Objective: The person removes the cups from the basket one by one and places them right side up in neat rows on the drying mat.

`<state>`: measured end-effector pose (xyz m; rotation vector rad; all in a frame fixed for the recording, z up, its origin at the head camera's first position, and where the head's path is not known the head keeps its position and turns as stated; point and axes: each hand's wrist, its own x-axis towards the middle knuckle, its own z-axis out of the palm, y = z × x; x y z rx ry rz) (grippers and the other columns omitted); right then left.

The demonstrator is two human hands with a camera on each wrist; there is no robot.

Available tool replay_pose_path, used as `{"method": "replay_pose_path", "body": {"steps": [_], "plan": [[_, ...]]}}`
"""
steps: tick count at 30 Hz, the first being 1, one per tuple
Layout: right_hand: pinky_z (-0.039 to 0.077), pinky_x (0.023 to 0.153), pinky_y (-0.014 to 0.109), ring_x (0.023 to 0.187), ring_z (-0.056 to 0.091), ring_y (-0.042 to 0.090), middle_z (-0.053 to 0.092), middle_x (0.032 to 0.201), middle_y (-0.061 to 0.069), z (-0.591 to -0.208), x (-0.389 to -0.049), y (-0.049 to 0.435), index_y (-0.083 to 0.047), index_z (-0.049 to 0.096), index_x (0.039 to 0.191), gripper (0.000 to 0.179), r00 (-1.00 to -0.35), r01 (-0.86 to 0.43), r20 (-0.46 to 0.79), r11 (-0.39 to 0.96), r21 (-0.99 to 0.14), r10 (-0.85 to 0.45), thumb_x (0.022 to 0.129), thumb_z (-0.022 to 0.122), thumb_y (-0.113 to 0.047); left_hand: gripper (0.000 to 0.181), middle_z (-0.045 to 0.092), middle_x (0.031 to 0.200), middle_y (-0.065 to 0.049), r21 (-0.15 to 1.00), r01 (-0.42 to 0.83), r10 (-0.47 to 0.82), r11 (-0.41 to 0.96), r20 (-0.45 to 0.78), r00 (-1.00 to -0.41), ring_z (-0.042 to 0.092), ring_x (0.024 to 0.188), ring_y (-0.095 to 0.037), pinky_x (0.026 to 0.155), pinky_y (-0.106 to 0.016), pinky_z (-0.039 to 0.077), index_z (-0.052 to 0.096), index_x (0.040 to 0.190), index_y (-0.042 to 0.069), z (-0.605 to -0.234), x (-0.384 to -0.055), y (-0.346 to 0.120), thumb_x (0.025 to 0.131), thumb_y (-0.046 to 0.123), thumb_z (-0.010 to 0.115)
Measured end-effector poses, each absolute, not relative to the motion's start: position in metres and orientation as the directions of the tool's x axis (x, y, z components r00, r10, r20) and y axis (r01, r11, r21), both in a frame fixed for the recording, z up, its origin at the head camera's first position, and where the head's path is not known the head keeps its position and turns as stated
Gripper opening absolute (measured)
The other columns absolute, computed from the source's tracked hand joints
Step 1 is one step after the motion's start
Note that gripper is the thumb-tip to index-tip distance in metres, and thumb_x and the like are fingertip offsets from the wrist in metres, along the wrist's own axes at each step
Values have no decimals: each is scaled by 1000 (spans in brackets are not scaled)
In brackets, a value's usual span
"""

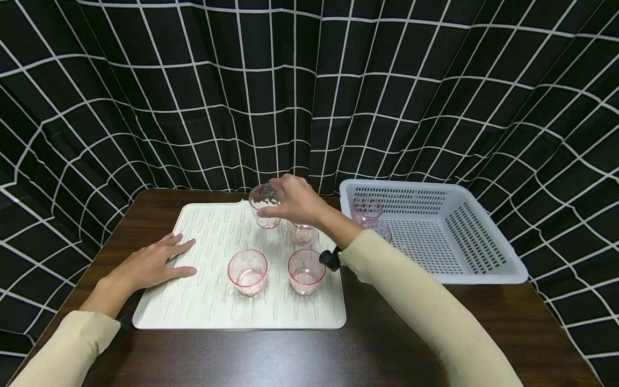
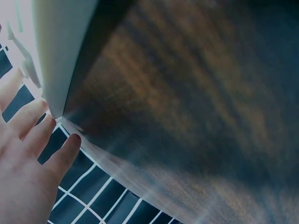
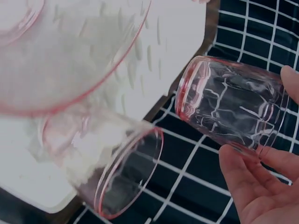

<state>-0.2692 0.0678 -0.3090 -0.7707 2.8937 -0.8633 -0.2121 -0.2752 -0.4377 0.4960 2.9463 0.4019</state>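
The surface (image 1: 232,355) is dark and wood-grained. A black curtain (image 1: 242,107) with a white grid encloses its left, rear and right sides.

A white ridged mat (image 1: 203,306) lies on the left part of the surface. Three clear pink-rimmed glasses stand rim-up on it, apart from one another: the front-left glass (image 1: 247,271), the rear glass (image 1: 303,234) and the front-right glass (image 1: 307,271). To the right of the mat, a pale perforated basket (image 1: 476,279) rests on the surface. Two pink glasses sit at its left end: a far glass (image 1: 367,207) and a near glass (image 1: 379,229). The right sleeve (image 1: 411,290) crosses in front of the basket's near left corner, and the right wrist, fitted with a black device (image 1: 330,259), partly covers the rear glass.

The left hand (image 1: 153,262) rests on the left edge of the mat, fingers extended and spread, thumb apart; it holds nothing. The right hand (image 1: 297,200) grips the held glass (image 1: 265,208) between thumb and fingertips near the rim. This glass is rim-up over the rear part of the mat, left of the rear glass; its base appears clear of the mat.
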Motion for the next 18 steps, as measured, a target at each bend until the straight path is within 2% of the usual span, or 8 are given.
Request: {"method": "replay_pose_path", "body": {"steps": [3, 11, 18], "plan": [[50, 92, 32, 113, 57, 19, 60, 135, 13, -313, -269, 59, 3, 55, 139, 79, -884, -433, 87, 732, -526, -460, 79, 84, -40, 96, 36, 152, -30, 283, 299, 333, 911, -81, -939, 29, 140, -54, 96, -76, 33, 51, 146, 10, -437, -212, -275, 78, 77, 61], [47, 102, 33, 125, 56, 21, 60, 136, 14, -326, -269, 49, 3, 55, 139, 79, -892, -404, 36, 757, -514, -451, 79, 84, -39, 93, 36, 152, -30, 289, 294, 330, 911, -85, -940, 28, 140, -54, 96, -76, 33, 50, 146, 8, -436, -212, -274, 80, 72, 65], [43, 107, 33, 132, 52, 25, 59, 138, 14, -334, -270, 45, 2, 53, 141, 79, -893, -398, -11, 800, -449, -450, 81, 82, -40, 92, 36, 152, -30, 289, 301, 336, 909, -82, -938, 29, 140, -54, 96, -76, 33, 51, 146, 9, -436, -211, -275, 80, 72, 65]]}}
